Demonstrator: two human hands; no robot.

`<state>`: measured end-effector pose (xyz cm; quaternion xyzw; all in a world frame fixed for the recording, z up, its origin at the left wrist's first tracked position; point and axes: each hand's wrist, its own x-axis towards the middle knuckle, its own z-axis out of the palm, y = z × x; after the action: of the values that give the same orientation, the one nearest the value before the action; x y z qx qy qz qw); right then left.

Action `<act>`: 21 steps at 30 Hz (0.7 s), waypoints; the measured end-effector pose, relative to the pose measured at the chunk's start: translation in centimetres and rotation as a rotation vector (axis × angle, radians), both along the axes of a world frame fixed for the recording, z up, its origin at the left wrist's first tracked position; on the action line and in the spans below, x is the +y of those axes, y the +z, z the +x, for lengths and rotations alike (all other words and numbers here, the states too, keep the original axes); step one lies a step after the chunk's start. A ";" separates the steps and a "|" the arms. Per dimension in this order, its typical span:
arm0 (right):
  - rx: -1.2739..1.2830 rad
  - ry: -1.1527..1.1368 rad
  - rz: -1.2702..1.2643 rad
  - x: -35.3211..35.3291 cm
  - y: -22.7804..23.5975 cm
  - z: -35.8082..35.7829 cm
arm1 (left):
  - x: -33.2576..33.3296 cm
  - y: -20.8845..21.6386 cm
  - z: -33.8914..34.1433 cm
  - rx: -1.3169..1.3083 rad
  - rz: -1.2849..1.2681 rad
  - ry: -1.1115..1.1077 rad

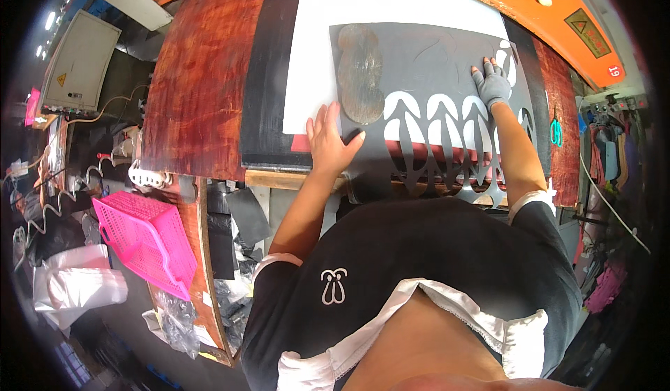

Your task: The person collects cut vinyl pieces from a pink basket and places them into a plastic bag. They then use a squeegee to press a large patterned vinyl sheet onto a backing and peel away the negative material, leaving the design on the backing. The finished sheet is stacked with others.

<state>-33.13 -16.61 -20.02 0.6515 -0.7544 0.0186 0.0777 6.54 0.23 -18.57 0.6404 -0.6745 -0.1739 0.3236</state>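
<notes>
A dark grey sheet [433, 63] lies over a white board [310, 56], with rows of curved cut-out holes along its near and right sides. Bare, with thumb apart from the fingers, my left hand [331, 139] rests at the sheet's left edge. My right hand [493, 84], in a grey glove with bare fingertips, lies flat on the sheet's right part beside the holes. A brownish, sole-shaped piece [361, 73] sits on the sheet near its left edge, just beyond my left hand. The sheet's near end hangs over the table edge by my body.
An orange machine beam [530, 3] spans the far side. Reddish wooden tabletop [202, 77] extends left; teal-handled scissors [556, 131] lie at right. A pink basket [150, 237] stands lower left, with plastic bags [77, 283] nearby. A grey electrical box [80, 63] is far left.
</notes>
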 end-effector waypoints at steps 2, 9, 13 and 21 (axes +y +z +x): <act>-0.017 0.009 -0.032 0.1 0.0 -0.1 | -0.3 0.3 -0.1 -0.036 0.024 -0.016; -0.039 -0.050 0.009 0.2 0.5 0.4 | -1.1 0.7 0.3 -0.141 0.070 -0.055; -0.191 -0.042 -0.014 0.7 1.0 -0.8 | -1.5 1.1 0.6 -0.186 0.090 -0.086; -0.377 -0.033 -0.401 14.1 2.6 -9.2 | -0.6 0.4 2.9 -0.196 -0.003 -0.232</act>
<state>-42.36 -2.54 -17.40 0.5956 -0.7473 0.2875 0.0637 9.43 -0.39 -18.18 0.5715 -0.7727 -0.1455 0.2349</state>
